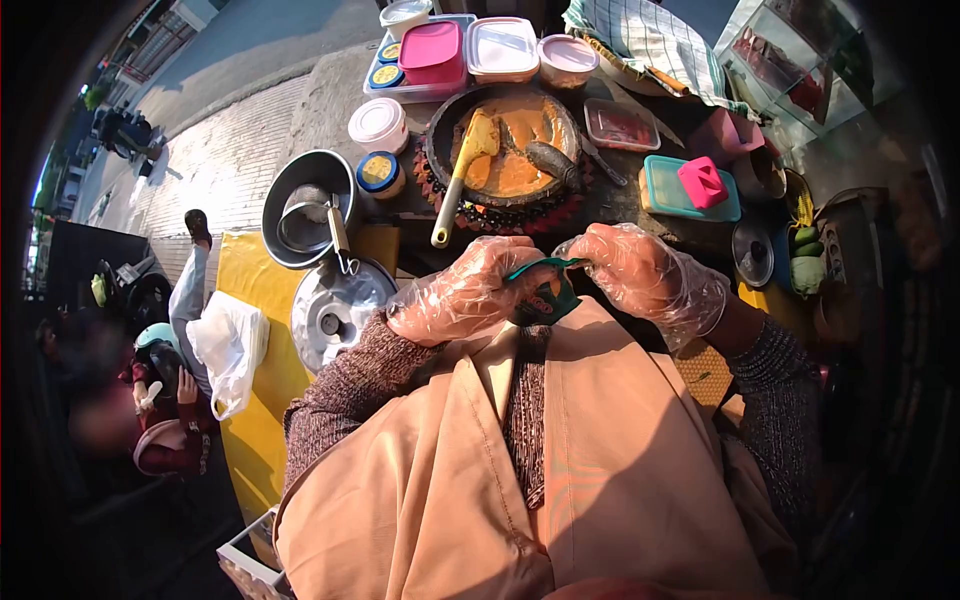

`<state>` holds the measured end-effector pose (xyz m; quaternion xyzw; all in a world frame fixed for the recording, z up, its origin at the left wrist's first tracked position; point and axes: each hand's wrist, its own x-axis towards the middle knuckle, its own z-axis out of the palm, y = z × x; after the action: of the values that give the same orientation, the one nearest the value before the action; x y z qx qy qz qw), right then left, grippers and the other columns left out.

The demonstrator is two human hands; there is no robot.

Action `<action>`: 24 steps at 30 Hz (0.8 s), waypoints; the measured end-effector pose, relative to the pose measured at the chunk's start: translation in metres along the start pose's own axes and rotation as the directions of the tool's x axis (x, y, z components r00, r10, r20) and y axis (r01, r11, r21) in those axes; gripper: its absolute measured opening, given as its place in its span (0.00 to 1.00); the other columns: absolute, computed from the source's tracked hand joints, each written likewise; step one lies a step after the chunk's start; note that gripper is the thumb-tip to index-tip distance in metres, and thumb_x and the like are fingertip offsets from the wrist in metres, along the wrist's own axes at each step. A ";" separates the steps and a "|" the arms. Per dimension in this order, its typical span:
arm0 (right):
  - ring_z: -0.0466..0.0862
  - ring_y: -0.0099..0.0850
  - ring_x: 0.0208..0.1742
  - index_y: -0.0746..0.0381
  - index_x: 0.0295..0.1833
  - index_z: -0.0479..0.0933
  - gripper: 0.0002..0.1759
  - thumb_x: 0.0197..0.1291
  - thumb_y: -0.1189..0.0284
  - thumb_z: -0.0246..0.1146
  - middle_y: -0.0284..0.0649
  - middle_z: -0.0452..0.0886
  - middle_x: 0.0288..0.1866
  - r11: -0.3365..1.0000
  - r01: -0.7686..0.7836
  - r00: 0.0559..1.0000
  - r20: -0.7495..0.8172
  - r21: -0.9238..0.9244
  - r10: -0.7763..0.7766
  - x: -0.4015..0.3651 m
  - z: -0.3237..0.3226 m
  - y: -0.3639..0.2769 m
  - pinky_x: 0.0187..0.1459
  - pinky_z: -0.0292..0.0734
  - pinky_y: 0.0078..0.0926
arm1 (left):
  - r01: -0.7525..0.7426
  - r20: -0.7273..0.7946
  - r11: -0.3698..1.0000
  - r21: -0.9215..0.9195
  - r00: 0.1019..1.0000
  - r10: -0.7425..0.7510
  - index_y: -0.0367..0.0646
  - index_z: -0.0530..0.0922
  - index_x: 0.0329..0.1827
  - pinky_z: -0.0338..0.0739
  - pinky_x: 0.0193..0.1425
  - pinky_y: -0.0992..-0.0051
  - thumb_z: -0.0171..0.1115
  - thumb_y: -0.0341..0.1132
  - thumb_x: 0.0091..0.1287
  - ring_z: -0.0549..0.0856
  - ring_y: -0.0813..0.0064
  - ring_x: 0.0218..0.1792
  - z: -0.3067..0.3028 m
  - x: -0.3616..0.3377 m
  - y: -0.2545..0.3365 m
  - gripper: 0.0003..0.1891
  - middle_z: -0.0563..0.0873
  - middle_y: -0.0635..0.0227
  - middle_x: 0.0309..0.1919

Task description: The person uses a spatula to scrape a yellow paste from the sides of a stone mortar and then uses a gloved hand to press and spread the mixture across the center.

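Clear plastic gloves cover both of my hands. My left hand (pixel 462 290) pinches one side of the top edge of a small dark green packet (pixel 545 292). At the packet's other top corner, the fingers of my right hand (pixel 640 272) are closed on it. The packet hangs between them, just above my lap. Beyond my hands, a round stone mortar (pixel 435 135) holds orange-brown sauce (pixel 510 178), with a stone pestle (pixel 552 163) and a yellow spatula (pixel 470 160) resting in it. The spatula's handle points toward my left hand.
Left of the mortar are a dark pot (pixel 275 205) with a strainer, a metal lid (pixel 335 335) and a white plastic bag (pixel 225 345). Lidded containers (pixel 430 55) stand behind. A teal-lidded box (pixel 655 180) and a glass case (pixel 790 60) are rightward. A seated person (pixel 170 400) is far left.
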<state>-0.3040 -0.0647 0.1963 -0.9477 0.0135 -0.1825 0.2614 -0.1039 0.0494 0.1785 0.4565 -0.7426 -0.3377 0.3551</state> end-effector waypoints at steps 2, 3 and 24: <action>0.80 0.46 0.37 0.66 0.48 0.73 0.18 0.48 0.84 0.60 0.47 0.77 0.36 0.997 -0.064 0.996 -0.052 0.046 0.066 0.006 0.008 0.002 0.39 0.76 0.37 | 0.111 -0.140 0.986 -0.120 0.982 -0.128 0.37 0.81 0.38 0.72 0.35 0.69 0.57 0.26 0.67 0.78 0.65 0.29 0.004 0.000 -0.008 0.04 0.79 0.61 0.29; 0.80 0.48 0.39 0.65 0.47 0.75 0.18 0.48 0.85 0.60 0.47 0.77 0.37 0.988 -0.121 0.986 -0.102 0.098 0.131 0.008 0.012 0.004 0.41 0.75 0.39 | 0.110 -0.142 0.987 -0.121 0.982 -0.127 0.37 0.81 0.38 0.72 0.35 0.69 0.57 0.26 0.67 0.78 0.65 0.29 0.007 0.001 -0.013 0.04 0.79 0.61 0.29; 0.77 0.20 0.33 0.70 0.43 0.77 0.12 0.63 0.70 0.63 0.40 0.83 0.32 0.748 -0.404 0.752 -0.274 0.526 0.599 0.053 0.039 0.056 0.36 0.74 0.23 | -0.048 -0.776 0.989 0.143 0.614 0.142 0.35 0.65 0.66 0.69 0.63 0.58 0.55 0.14 0.57 0.72 0.40 0.61 0.061 0.084 -0.086 0.30 0.73 0.42 0.59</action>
<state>-0.2373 -0.1006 0.1550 -0.7594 0.2904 -0.3040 0.4965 -0.1449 -0.0469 0.0942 0.5365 -0.5534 -0.0449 0.6355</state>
